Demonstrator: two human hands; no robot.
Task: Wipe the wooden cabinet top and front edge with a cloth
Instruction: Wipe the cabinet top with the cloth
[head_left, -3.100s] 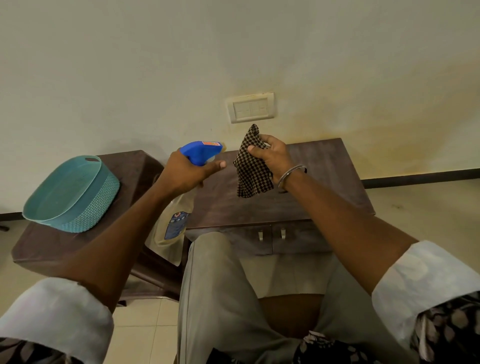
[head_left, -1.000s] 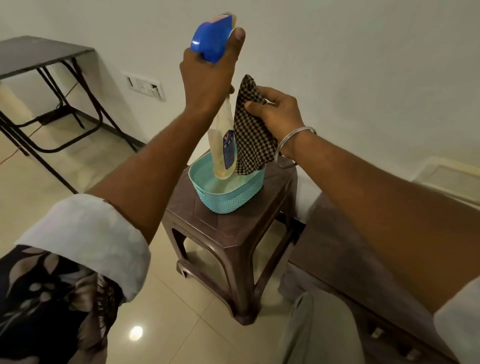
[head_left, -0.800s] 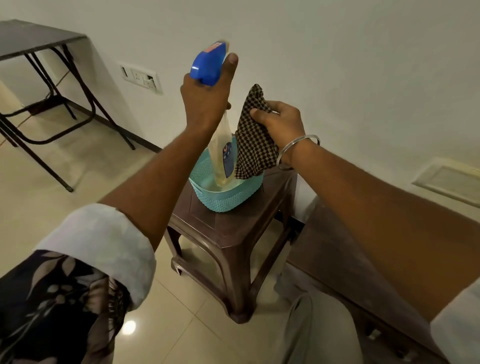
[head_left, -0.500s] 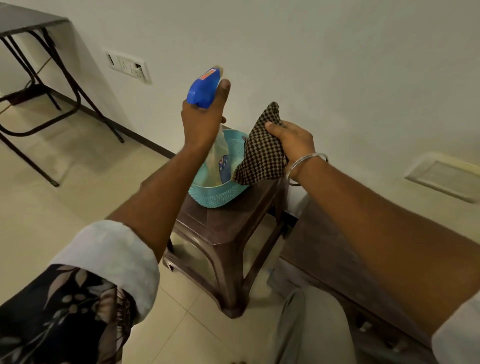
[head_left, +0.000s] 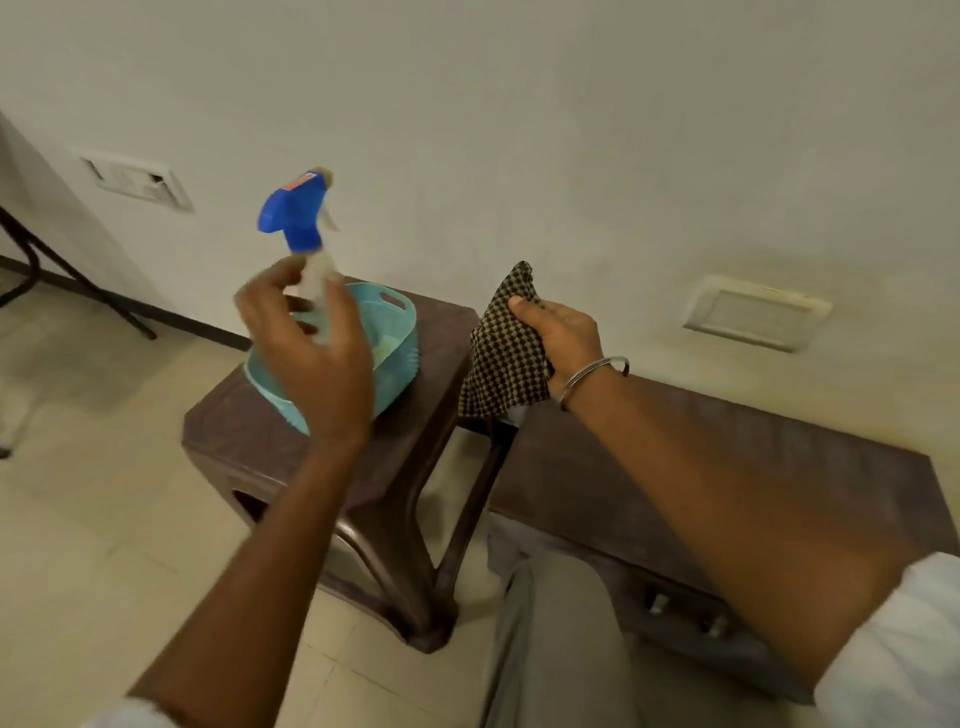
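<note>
The dark wooden cabinet (head_left: 582, 467) stands low against the wall on the right, its front handles (head_left: 660, 603) partly behind my knee. My right hand (head_left: 563, 332) grips a brown checked cloth (head_left: 501, 364), held in the air over the cabinet's left end. A spray bottle with a blue head (head_left: 293, 218) stands upright in a teal basket (head_left: 405, 317). My left hand (head_left: 317, 364) is in front of the bottle's neck with fingers spread and loose; the hand is blurred and hides the bottle's body.
The basket sits on a brown plastic stool (head_left: 260, 436) just left of the cabinet, with a narrow gap between them. A wall socket (head_left: 135, 179) and a switch plate (head_left: 756, 312) are on the wall. Black table legs (head_left: 52, 270) stand far left on the tiled floor.
My left hand lowered the spray bottle into the basket and loosened its grip from the blue head. The right hand kept holding the cloth and moved right, toward the cabinet.
</note>
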